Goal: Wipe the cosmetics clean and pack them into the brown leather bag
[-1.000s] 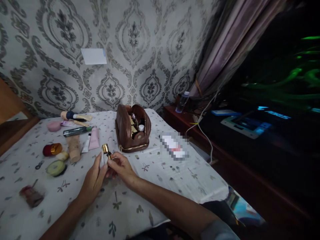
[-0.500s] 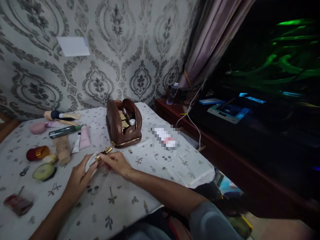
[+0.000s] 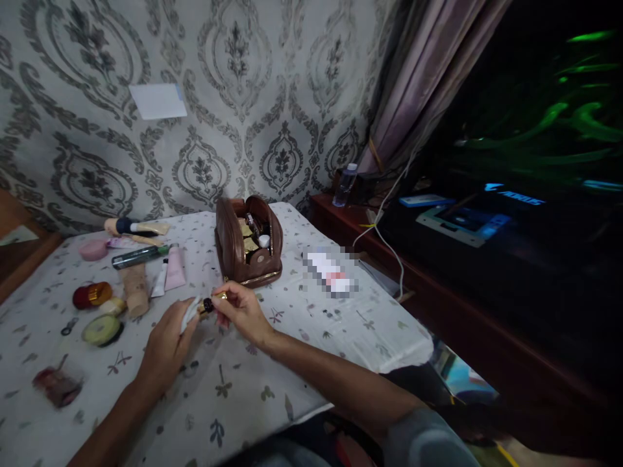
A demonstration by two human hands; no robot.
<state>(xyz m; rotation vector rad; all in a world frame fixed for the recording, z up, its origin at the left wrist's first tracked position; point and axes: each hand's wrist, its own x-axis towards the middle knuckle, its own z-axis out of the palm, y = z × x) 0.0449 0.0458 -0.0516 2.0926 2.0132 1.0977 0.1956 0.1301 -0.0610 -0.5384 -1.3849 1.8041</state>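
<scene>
My left hand [image 3: 165, 340] is closed around a folded white tissue [image 3: 190, 314], which wraps one end of a small gold and dark lipstick tube [image 3: 207, 305]. My right hand [image 3: 249, 319] pinches the tube's gold far end between thumb and fingers. Whether that end is a separate cap, I cannot tell. Both hands are close together above the patterned tablecloth [image 3: 253, 395]. Just beyond them stands a brown makeup bag [image 3: 228, 243], unzipped, with gold items and a white-capped item inside.
Cosmetics lie to the left: a pink tube [image 3: 176, 269], a beige tube [image 3: 135, 292], a green bottle [image 3: 139, 257], a round green compact [image 3: 101, 331] and a red jar with a gold band [image 3: 92, 295]. A blurred-out item [image 3: 331, 271] lies right of the bag.
My right fingers have shifted to the tube's far gold end, and its dark band now shows between my hands. The whole view has swung slightly left.
</scene>
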